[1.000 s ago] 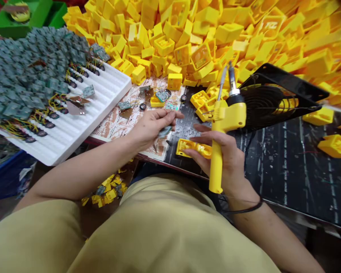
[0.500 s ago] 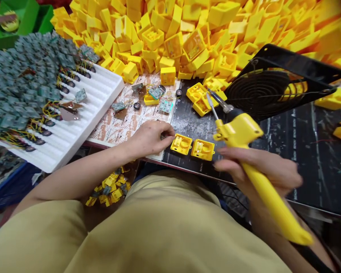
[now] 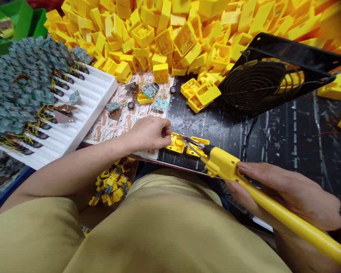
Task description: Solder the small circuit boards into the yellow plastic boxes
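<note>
By the near edge of the table (image 3: 227, 129), left hand (image 3: 152, 132) pinched beside yellow case (image 3: 176, 145), contents hidden; right hand (image 3: 304, 195) wraps soldering gun (image 3: 224, 162). Best steady it, clear of case walls.

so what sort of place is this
Most likely an electronics assembly workshop: heaped yellow cases, circuit boards on a white tray, and a soldering tool in the right hand.

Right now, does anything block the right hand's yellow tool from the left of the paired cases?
Nothing visible. From the right grip, the yellow tool extends over the right case toward the left case; the left grip is at that case's left edge.
</note>
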The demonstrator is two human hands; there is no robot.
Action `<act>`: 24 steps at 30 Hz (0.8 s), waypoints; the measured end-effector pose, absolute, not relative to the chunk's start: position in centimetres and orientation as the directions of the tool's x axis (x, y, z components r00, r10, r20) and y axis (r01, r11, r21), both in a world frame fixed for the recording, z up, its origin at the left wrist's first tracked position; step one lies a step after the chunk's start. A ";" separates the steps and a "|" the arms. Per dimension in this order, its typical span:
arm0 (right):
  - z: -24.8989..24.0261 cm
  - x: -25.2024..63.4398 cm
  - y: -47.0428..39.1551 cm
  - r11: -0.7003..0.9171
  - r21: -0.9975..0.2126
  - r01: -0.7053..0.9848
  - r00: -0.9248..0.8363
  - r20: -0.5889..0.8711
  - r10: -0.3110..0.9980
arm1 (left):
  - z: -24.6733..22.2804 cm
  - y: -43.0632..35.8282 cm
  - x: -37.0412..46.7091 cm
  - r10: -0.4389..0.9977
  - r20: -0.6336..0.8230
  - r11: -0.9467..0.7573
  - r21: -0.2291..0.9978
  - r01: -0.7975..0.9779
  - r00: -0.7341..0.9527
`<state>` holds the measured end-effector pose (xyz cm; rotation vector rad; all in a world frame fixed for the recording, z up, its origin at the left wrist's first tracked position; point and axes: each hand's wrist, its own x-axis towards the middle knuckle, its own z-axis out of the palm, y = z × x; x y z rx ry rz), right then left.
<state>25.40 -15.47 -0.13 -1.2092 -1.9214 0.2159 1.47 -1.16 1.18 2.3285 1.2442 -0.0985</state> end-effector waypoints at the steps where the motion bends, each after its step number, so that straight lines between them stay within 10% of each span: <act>1: -0.2 25.3 -15.2 0.552 -0.509 0.661 -0.217 0.574 0.789 | 1.2 -1.1 1.5 0.755 -0.291 -0.469 0.386 0.794 0.588; 17: 2.4 25.9 -14.1 0.632 -0.314 0.708 -0.431 0.516 0.740 | 2.2 -0.5 2.2 0.698 -0.360 -0.552 0.281 0.785 0.619; 24: 0.4 27.0 -14.9 0.513 -0.441 0.736 -0.303 0.462 0.833 | 2.6 -0.4 2.6 0.692 -0.393 -0.563 0.232 0.793 0.606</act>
